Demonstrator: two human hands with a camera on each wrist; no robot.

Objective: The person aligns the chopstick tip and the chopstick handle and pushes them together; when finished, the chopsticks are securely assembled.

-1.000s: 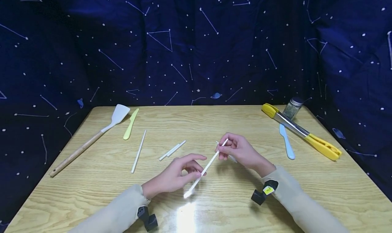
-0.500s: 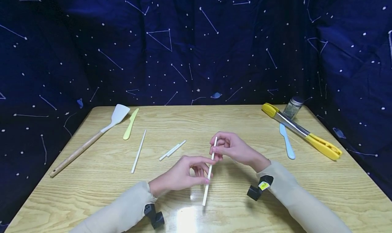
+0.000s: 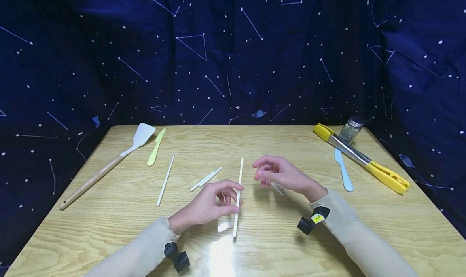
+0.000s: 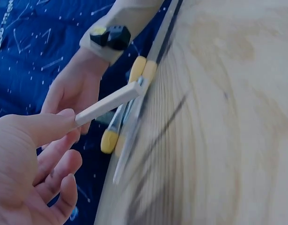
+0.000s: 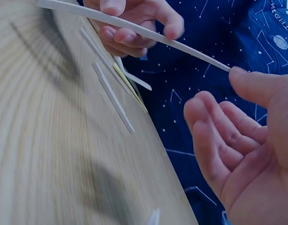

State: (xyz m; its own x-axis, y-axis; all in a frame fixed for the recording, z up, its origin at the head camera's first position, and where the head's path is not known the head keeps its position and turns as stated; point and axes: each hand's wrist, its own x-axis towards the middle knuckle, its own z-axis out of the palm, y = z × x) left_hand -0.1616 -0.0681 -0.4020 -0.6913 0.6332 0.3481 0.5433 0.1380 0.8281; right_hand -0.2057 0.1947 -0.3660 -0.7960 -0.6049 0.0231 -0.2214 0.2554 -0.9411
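Observation:
My left hand (image 3: 209, 204) pinches a long thin white stick (image 3: 240, 172) between thumb and fingers, over the middle of the table. The stick points away from me, one end toward my body; in the left wrist view its squared near end (image 4: 111, 104) juts past the thumb. To the right of it my right hand (image 3: 285, 176) hovers with loosely bent fingers, holding nothing. In the right wrist view the stick's far end overlaps that hand's thumb tip (image 5: 242, 82). A small whitish piece (image 3: 278, 188) lies under the right hand, partly hidden by it.
Two short white sticks (image 3: 206, 179) and a longer white stick (image 3: 165, 180) lie left of the hands. Farther left are a spatula (image 3: 109, 165) and a yellow knife (image 3: 155, 147). At right lie yellow tongs (image 3: 358, 157), a blue knife (image 3: 344, 172) and a jar (image 3: 350, 130).
The right hand has let go of the stick and drawn off to the right. The left hand has swung the stick from slanted to nearly straight and carried it slightly left.

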